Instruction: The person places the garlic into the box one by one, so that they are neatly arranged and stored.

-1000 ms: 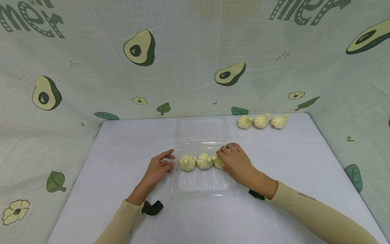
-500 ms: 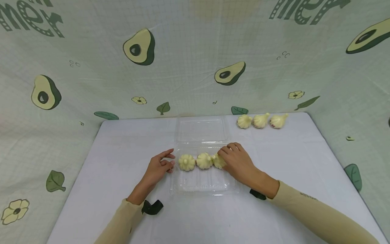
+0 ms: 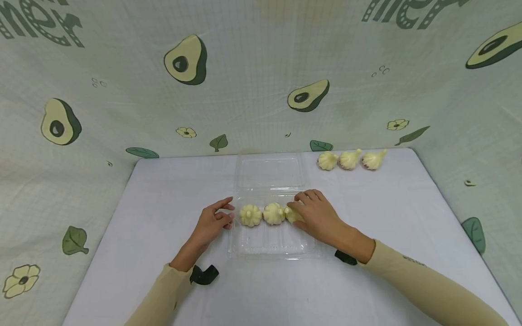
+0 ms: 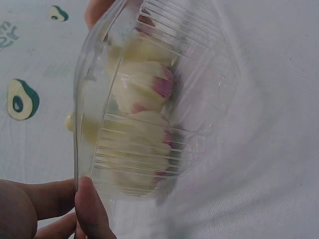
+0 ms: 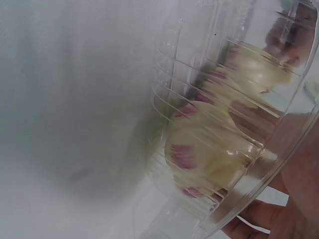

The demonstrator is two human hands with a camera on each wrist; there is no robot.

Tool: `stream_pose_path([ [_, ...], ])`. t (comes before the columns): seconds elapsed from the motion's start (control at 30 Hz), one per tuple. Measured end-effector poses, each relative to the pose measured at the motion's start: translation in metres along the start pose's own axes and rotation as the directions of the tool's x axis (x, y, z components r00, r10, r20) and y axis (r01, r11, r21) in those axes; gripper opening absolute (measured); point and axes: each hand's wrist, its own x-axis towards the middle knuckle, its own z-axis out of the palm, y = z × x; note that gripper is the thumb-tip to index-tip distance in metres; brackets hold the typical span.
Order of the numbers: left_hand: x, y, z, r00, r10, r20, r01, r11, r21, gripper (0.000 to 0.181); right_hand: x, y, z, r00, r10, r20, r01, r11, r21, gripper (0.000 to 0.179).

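A clear plastic clamshell container lies unfolded, its lid flat toward the back. Three garlic bulbs stand in a row in its base: a left bulb, a middle bulb and a right bulb. My left hand pinches the container's left rim; the left wrist view shows its thumb against that edge. Over the right rim reaches my right hand, its fingers and thumb around the right garlic bulb, which they partly hide. Purple patches mark the bulbs in the right wrist view.
Three more garlic bulbs sit in a row at the table's back right. Dark straps hang near both wrists, one left strap and one right strap. An avocado-print cloth rises behind the white table.
The right hand's fingers have spread slightly around the right garlic bulb, showing more of it. The left hand and the container keep their places. The head view tilts a little.
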Motion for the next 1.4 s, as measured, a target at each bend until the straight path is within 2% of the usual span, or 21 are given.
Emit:
stream_pose_path([
  [0.27,-0.0008,0.0004,0.0005,1.000,-0.001,0.002,0.001,1.000,-0.005,0.057,0.0010,-0.0010,0.0030,0.998,0.004,-0.059,0.000,0.998,0.057,0.027],
  [0.97,-0.0021,0.0013,-0.0004,1.000,0.000,0.012,0.000,1.000,-0.013,0.057,-0.0011,-0.0039,0.0005,0.991,0.051,-0.123,-0.039,0.995,0.095,0.028],
  [1.4,-0.0018,0.0011,0.0007,1.000,0.013,0.015,-0.012,1.000,-0.019,0.057,0.0001,-0.0040,0.0032,0.991,0.096,-0.099,-0.081,0.986,0.147,0.027],
])
